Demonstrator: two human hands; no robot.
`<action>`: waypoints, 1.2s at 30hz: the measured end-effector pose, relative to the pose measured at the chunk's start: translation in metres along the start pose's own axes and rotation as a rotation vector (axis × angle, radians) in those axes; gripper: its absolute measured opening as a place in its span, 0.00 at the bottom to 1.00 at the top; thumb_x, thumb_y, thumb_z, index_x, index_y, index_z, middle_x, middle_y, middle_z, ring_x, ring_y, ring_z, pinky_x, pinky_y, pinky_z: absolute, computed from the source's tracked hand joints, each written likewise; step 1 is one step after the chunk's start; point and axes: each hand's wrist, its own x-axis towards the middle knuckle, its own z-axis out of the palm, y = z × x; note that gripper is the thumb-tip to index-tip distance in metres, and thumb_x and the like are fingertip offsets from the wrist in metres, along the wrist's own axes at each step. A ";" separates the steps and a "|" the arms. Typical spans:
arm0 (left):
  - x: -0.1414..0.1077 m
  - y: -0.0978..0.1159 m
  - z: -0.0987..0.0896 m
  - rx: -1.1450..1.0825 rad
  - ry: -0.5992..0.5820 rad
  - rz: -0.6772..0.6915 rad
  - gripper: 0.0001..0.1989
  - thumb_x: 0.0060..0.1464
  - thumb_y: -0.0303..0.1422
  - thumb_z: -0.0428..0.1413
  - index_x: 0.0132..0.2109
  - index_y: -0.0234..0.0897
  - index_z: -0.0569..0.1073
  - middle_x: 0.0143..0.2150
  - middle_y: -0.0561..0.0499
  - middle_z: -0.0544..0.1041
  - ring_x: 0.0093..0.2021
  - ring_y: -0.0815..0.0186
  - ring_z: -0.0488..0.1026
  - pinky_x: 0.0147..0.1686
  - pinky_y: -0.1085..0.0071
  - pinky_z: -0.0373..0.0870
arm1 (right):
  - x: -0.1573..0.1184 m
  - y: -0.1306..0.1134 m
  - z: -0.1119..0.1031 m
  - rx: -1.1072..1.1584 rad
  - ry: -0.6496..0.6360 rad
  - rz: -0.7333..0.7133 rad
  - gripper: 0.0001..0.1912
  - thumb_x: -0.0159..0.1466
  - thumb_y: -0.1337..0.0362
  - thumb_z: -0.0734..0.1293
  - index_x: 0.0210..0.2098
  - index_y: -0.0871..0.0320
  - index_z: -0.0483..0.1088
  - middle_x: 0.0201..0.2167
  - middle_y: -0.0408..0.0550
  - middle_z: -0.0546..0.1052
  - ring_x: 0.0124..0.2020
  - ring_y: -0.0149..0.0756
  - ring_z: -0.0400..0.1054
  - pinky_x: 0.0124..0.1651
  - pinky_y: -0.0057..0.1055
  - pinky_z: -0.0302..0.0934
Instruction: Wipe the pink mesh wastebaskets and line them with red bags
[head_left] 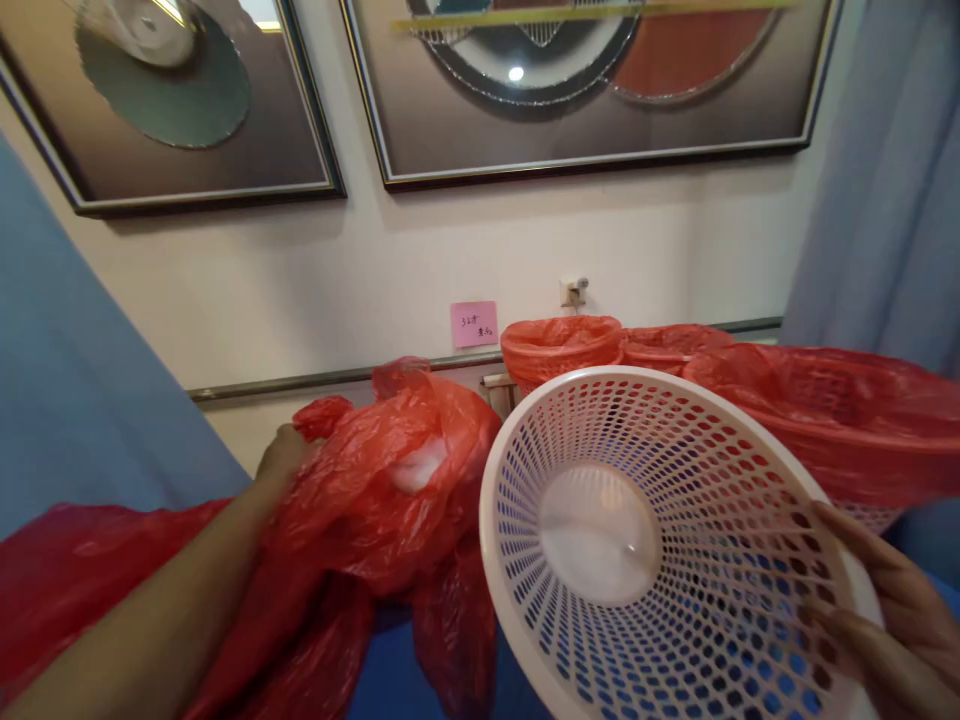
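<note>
My right hand grips the rim of a pale perforated plastic basket, fingers inside and over its edge. The basket is tilted, so its open mouth faces me and its solid round bottom shows, with nothing in it. My left hand is closed on a crumpled red plastic bag, its fingers mostly hidden behind the film. Something white shows through the bag. More red plastic hangs below and spreads under my left forearm.
Behind the basket stand several baskets lined with red bags, among them a small one and a wide one. A metal rail, pink note and socket are on the wall. Blue curtains hang at both sides.
</note>
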 end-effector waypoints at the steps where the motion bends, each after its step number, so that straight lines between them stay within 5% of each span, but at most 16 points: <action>1: -0.002 0.004 -0.004 0.028 0.032 -0.024 0.17 0.63 0.39 0.60 0.42 0.24 0.74 0.43 0.47 0.81 0.48 0.51 0.82 0.50 0.61 0.78 | -0.001 -0.010 0.010 0.034 -0.005 0.028 0.39 0.54 0.51 0.77 0.65 0.40 0.70 0.61 0.55 0.78 0.54 0.62 0.77 0.54 0.60 0.74; 5: -0.034 0.031 -0.021 0.104 0.244 -0.014 0.21 0.64 0.34 0.55 0.59 0.25 0.68 0.64 0.42 0.75 0.67 0.42 0.69 0.68 0.46 0.64 | -0.004 -0.030 0.030 0.148 -0.012 0.021 0.40 0.54 0.56 0.77 0.65 0.47 0.70 0.60 0.53 0.79 0.53 0.58 0.79 0.59 0.56 0.73; 9: -0.124 0.072 -0.021 0.006 0.451 0.430 0.23 0.62 0.33 0.59 0.62 0.33 0.69 0.70 0.44 0.70 0.70 0.46 0.67 0.71 0.45 0.61 | -0.005 -0.032 0.031 0.255 -0.035 0.014 0.37 0.56 0.60 0.76 0.64 0.49 0.70 0.58 0.53 0.80 0.53 0.53 0.79 0.61 0.54 0.71; 15: -0.287 0.122 0.027 -0.175 -0.012 0.657 0.19 0.61 0.22 0.55 0.57 0.43 0.73 0.60 0.43 0.78 0.66 0.53 0.73 0.64 0.52 0.75 | -0.012 -0.042 0.032 0.293 -0.003 0.023 0.37 0.53 0.64 0.76 0.63 0.50 0.71 0.57 0.49 0.80 0.54 0.50 0.78 0.63 0.53 0.70; 20: -0.357 0.138 0.072 -0.229 -0.061 0.623 0.36 0.57 0.27 0.56 0.72 0.44 0.61 0.69 0.36 0.71 0.67 0.43 0.72 0.59 0.44 0.80 | -0.022 -0.054 0.033 0.293 -0.004 -0.067 0.36 0.53 0.68 0.75 0.61 0.49 0.72 0.58 0.45 0.79 0.59 0.44 0.74 0.71 0.53 0.60; 24: -0.371 0.150 0.081 -0.224 -0.029 0.480 0.44 0.57 0.30 0.62 0.75 0.54 0.53 0.74 0.38 0.63 0.72 0.38 0.65 0.62 0.39 0.76 | -0.026 -0.062 0.038 0.269 -0.048 -0.165 0.35 0.55 0.69 0.72 0.62 0.48 0.69 0.61 0.48 0.76 0.64 0.48 0.70 0.69 0.57 0.61; 28: -0.354 0.158 0.067 -0.255 0.098 0.487 0.43 0.52 0.32 0.67 0.71 0.56 0.60 0.67 0.38 0.67 0.67 0.38 0.69 0.60 0.40 0.75 | -0.029 -0.069 0.052 0.248 -0.093 -0.243 0.34 0.58 0.68 0.70 0.63 0.52 0.67 0.61 0.53 0.75 0.63 0.51 0.71 0.67 0.60 0.62; 32: -0.324 0.151 0.047 -0.313 0.232 0.480 0.19 0.52 0.26 0.65 0.49 0.48 0.74 0.53 0.47 0.74 0.53 0.52 0.75 0.51 0.55 0.77 | -0.037 -0.071 0.070 0.210 -0.164 -0.366 0.34 0.61 0.68 0.65 0.67 0.54 0.61 0.64 0.56 0.72 0.64 0.51 0.70 0.68 0.61 0.61; 36: -0.308 0.129 0.035 -0.396 0.042 0.290 0.06 0.58 0.26 0.57 0.35 0.43 0.74 0.41 0.50 0.79 0.42 0.61 0.78 0.44 0.66 0.76 | -0.057 -0.054 0.086 -0.067 -0.109 -0.605 0.33 0.63 0.70 0.63 0.68 0.56 0.60 0.71 0.60 0.60 0.72 0.57 0.57 0.71 0.65 0.53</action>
